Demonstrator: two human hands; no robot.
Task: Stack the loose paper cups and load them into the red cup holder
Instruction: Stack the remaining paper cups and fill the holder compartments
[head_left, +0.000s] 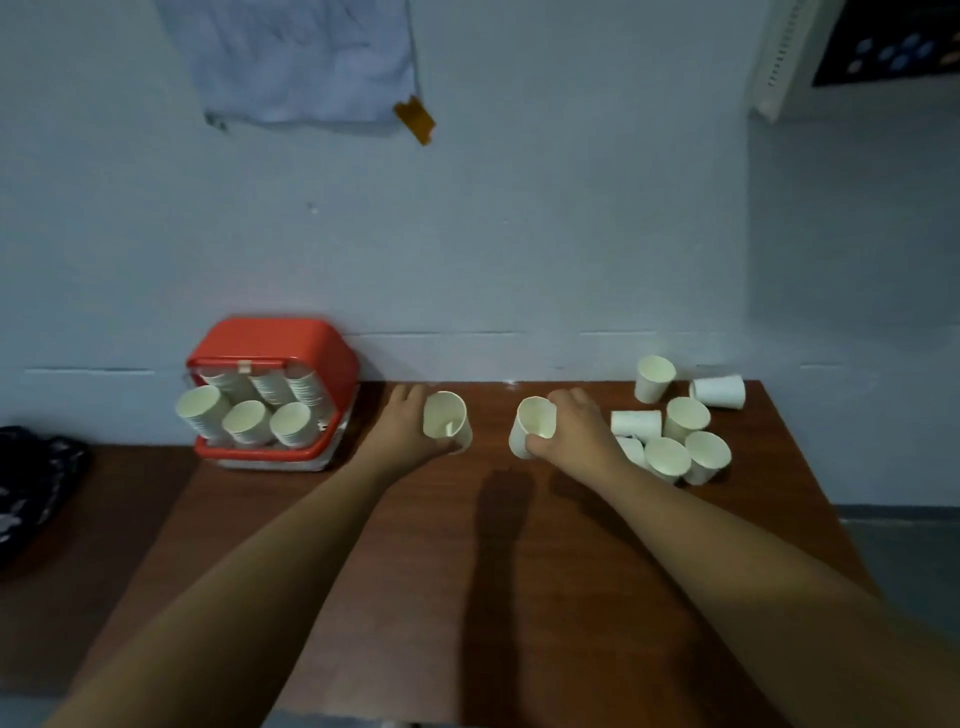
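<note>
A pale blue wall (519, 234) fills the upper half of the view, with a crumpled light cloth (306, 57) fixed to it and a strip of orange tape (414, 118) at the cloth's lower right corner. Below it a brown wooden table (519, 571) runs back to the wall. A dark patterned bundle (31, 483) lies at the far left edge.

The red cup holder (270, 343) stands at the table's back left, against the wall, tipped so its open side faces the camera — three stacks of paper cups (247, 421) poke out of the front, and more stacks show behind them. At the back right sits a cluster of loose paper cups (670, 457); most are upright and two lie on their sides.

Both forearms reach in from the bottom. The left hand (402, 426), just right of the holder, has its fingers and thumb wrapped round one paper cup (447, 421), mouth toward the camera. The right hand (576, 431), just beside the loose cluster, grasps a second cup (532, 426) the same way — the two held cups are near each other but apart, around the middle of the table's far side. Whether either one touches the tabletop I cannot tell.
</note>
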